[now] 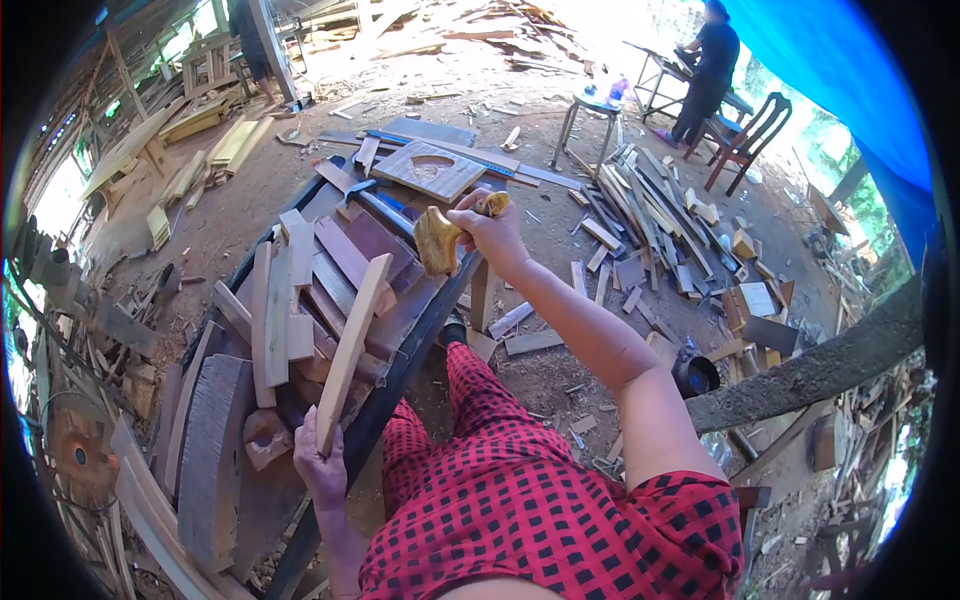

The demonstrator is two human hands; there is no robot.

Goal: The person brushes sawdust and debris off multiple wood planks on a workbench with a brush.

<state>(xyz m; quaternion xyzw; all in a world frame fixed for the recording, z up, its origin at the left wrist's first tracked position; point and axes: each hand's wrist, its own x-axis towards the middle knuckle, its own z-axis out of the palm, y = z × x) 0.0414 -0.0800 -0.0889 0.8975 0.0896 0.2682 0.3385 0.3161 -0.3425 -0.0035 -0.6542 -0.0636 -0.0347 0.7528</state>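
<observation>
My left hand [320, 462] is closed around the lower end of a pale wooden strip [358, 335], which slants up and away over the workbench [408, 352]. Raised above the bench's right edge, my right hand [490, 228] grips a yellow-brown, shaped wooden tool [437, 242]; its exact kind is not clear. The tool is apart from the strip. Under and beside the strip lie several loose wood pieces [277, 315]. A thick, dark plank [215, 455] rests to the left of my left hand. Farther back on the bench is a board with a rounded recess [425, 172].
A heap of wood offcuts [655, 215] covers the ground at right, near a wooden chair [750, 140] and a small stool [590, 112]. One person [708, 65] stands at the back right, another [250, 40] at the back left. A thick beam [810, 355] crosses at right.
</observation>
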